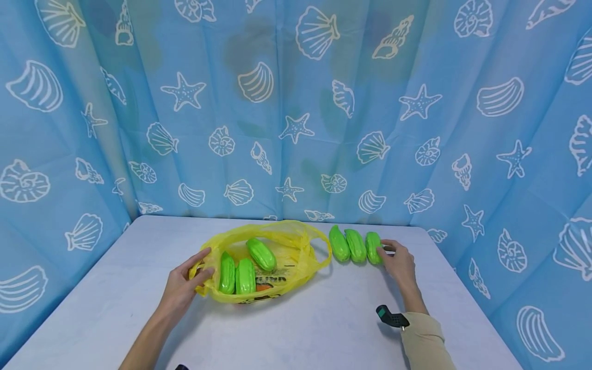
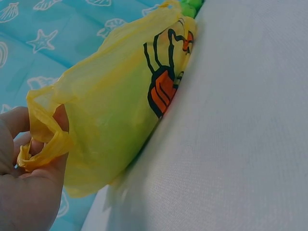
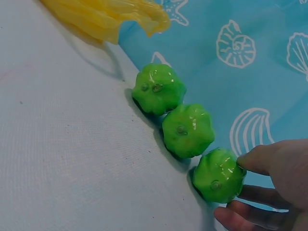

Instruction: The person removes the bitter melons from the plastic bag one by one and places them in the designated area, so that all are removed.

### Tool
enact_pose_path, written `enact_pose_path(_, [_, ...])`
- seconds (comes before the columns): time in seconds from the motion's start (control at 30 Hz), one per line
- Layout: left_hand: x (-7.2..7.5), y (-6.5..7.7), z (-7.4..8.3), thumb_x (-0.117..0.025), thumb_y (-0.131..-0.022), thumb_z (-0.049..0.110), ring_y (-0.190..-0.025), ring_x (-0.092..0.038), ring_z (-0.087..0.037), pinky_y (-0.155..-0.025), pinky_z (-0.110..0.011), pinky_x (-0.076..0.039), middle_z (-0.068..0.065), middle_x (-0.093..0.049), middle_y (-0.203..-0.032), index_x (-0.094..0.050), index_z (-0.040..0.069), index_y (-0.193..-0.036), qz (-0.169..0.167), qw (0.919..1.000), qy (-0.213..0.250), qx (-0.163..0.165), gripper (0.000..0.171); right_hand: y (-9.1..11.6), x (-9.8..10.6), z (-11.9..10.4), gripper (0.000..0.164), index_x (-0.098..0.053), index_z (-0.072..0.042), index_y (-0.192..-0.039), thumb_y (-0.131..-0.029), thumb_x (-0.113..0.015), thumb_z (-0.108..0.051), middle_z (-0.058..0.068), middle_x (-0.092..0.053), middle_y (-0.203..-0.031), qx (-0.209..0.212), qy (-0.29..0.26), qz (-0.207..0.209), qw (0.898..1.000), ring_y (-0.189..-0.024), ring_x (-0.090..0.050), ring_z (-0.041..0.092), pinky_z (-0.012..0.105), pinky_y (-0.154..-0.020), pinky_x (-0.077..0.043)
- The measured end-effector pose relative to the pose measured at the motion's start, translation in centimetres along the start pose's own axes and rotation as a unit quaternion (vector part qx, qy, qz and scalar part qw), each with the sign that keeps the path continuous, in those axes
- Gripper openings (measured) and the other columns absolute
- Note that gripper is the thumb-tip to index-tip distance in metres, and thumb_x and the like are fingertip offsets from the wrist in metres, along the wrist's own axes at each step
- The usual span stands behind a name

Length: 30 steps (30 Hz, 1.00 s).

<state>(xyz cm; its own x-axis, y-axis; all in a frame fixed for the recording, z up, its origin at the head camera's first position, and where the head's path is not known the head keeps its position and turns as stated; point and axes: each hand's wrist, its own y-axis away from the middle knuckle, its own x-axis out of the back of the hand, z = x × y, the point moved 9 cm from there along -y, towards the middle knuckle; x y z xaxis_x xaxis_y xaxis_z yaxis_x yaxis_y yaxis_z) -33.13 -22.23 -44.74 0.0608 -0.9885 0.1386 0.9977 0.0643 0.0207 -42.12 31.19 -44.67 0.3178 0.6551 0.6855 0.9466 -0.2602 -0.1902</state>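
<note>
Touching the outer green vegetable (image 1: 373, 247), the right hand (image 1: 399, 259) is set at its right side; the vegetable lies directly left of the right fingers, on the surface (image 1: 324, 329). Its long axis runs roughly fore and aft, with the near end facing the right wrist camera. The middle vegetable (image 1: 355, 245) and the inner vegetable (image 1: 339, 244) continue the row leftward from these fingers, their axes close to parallel. The right hand is the nearer hand; the left is well apart, beyond the yellow bag (image 1: 302, 252).

Right hand pose: thumb against the upper part of the outer vegetable, fingers partly spread and slightly bent at its lower right. Whether they grip or only touch it cannot be told. The right forearm (image 1: 421, 321) enters from the near right.

Left hand (image 1: 182, 280) pose: thumb and fingers pinch the left handle (image 2: 50, 149), holding it above the surface. The bag extends rightward from the left fingers, mouth spread wide. Inside, right of those fingers, lie the first bagged vegetable (image 1: 227, 273), the second bagged vegetable (image 1: 245, 276) beside it, and the third bagged vegetable (image 1: 261, 254) farther back.
</note>
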Motion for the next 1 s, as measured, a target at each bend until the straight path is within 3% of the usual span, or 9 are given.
enact_pose_path(0.17, [0.0, 0.1, 0.1, -0.066, -0.094, 0.031, -0.13, -0.038, -0.019, -0.088, -0.007, -0.048, -0.003, -0.026, -0.161, -0.04, 0.022, -0.15, -0.001, 1.0, -0.001, -0.002, 0.062, -0.1, -0.1, -0.3, 0.041, -0.056, -0.006, -0.136, -0.099, -0.055, -0.024, 0.025, -0.059, -0.133, 0.008, 0.006, -0.006, 1.0, -0.115, -0.061, 0.042, 0.05, -0.09, -0.054])
enact_pose_path(0.5, [0.1, 0.2, 0.2, -0.066, -0.094, 0.032, -0.131, -0.038, -0.019, -0.088, -0.006, -0.048, -0.003, -0.025, -0.162, -0.04, 0.022, -0.15, 0.001, 1.0, -0.004, -0.003, 0.062, 0.0, 0.4, -0.7, 0.045, -0.053, -0.008, -0.139, -0.1, -0.053, -0.03, 0.027, -0.055, -0.136, 0.01, 0.004, -0.013, 1.0, -0.118, -0.058, 0.043, 0.048, -0.086, -0.056])
enact_pose_path(0.7, [0.1, 0.2, 0.1, -0.066, -0.094, 0.032, -0.13, -0.038, -0.018, -0.087, -0.007, -0.048, -0.003, -0.025, -0.162, -0.04, 0.023, -0.15, 0.001, 1.0, -0.002, -0.001, 0.062, 0.1, 1.2, -1.8, 0.042, -0.056, -0.008, -0.136, -0.099, -0.055, -0.03, 0.026, -0.057, -0.134, 0.033, 0.002, -0.002, 0.999, -0.115, -0.06, 0.042, 0.049, -0.084, -0.056])
enact_pose_path(1.0, [0.1, 0.0, 0.0, -0.064, -0.095, 0.03, -0.131, -0.038, -0.019, -0.088, -0.006, -0.048, -0.003, -0.025, -0.162, -0.04, 0.024, -0.15, 0.003, 1.0, -0.006, 0.0, 0.06, 0.6, 2.3, -4.5, 0.041, -0.057, -0.009, -0.133, -0.1, -0.056, -0.033, 0.024, -0.059, -0.132, 0.06, 0.008, 0.002, 0.998, -0.114, -0.061, 0.041, 0.053, -0.093, -0.052])
